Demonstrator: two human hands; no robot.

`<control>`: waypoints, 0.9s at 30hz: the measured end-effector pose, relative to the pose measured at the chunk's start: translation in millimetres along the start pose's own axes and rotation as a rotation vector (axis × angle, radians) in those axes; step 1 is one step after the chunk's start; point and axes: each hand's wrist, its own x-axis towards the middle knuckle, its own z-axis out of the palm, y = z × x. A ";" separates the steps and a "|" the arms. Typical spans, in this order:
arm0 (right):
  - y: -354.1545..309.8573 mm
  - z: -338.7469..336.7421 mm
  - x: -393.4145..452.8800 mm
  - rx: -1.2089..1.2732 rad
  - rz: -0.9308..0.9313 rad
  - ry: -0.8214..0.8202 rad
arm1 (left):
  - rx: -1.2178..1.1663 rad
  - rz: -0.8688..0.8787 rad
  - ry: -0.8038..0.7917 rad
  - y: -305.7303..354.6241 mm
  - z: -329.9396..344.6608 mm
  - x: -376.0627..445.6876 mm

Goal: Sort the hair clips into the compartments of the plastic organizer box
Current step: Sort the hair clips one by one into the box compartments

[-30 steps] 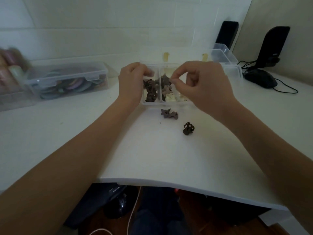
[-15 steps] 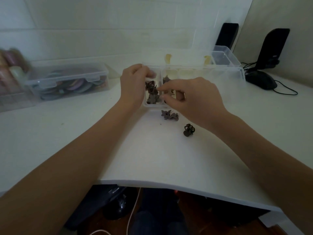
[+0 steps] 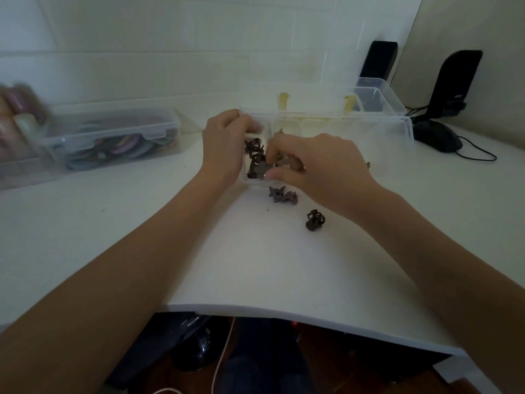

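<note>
A white desk (image 3: 270, 265) is seen from above, its front edge curving across the lower frame, with a dark floor, a white cable (image 3: 220, 362) and dark items glimpsed beneath it. Behind the desk a pale tiled wall (image 3: 170, 52) is met at the right by a beige panel (image 3: 468, 24). At the far centre of the desk a clear organizer (image 3: 383, 137) is placed, lid raised behind it. Dark brown clips (image 3: 255, 162) are piled in its leftmost compartment; the next compartment is largely hidden by the right hand.

The left hand (image 3: 224, 146) is curled over the organizer's left wall, gripping its corner. The right hand (image 3: 318, 163) is held low over the front compartments with fingers bent and thumb and fingertips drawn together on a clip (image 3: 285, 162); the grip itself is partly hidden.

On the desk just in front of the organizer two grey-brown butterfly clips (image 3: 282, 195) are lying touching each other, and a dark claw clip (image 3: 314, 220) is set near them to the right.

At far left a closed clear box (image 3: 113, 132) of coloured bands is seen, blurred. At far right a small clear tub (image 3: 377, 98), two black speakers (image 3: 454, 83) and a black mouse (image 3: 436, 136) are placed
</note>
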 end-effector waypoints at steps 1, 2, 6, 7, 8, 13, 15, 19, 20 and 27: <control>0.2 -0.6 -0.2 -0.003 -0.001 -0.001 | -0.005 -0.006 0.002 0.3 0.2 -0.2; -0.3 -1.0 -0.4 -0.010 0.000 -0.001 | -0.012 -0.009 0.007 0.5 0.4 -0.6; -6.8 0.6 -0.2 -0.035 -0.018 -0.023 | -0.010 -0.003 0.005 1.4 0.7 -2.1; -7.6 1.6 0.5 -0.080 -0.039 -0.023 | -0.015 -0.010 0.003 1.7 0.7 -2.4; -8.2 2.1 1.4 -0.125 -0.059 -0.020 | -0.019 -0.017 0.002 1.8 0.6 -2.3; -12.3 -1.2 2.4 -0.218 -0.123 0.027 | -0.014 -0.041 0.013 0.9 1.2 -0.8; -13.8 -0.7 1.8 -0.260 -0.152 0.064 | 0.002 -0.018 0.009 0.8 0.8 0.0; -16.1 -0.4 1.3 -0.308 -0.157 0.060 | 0.017 -0.012 0.001 5.2 0.5 -3.4; -16.3 -0.6 1.7 -0.310 -0.144 0.035 | -0.006 -0.019 0.006 6.0 0.8 -3.8; -13.9 1.0 8.1 -0.230 -0.132 0.050 | -0.025 -0.005 -0.015 5.0 2.1 -2.9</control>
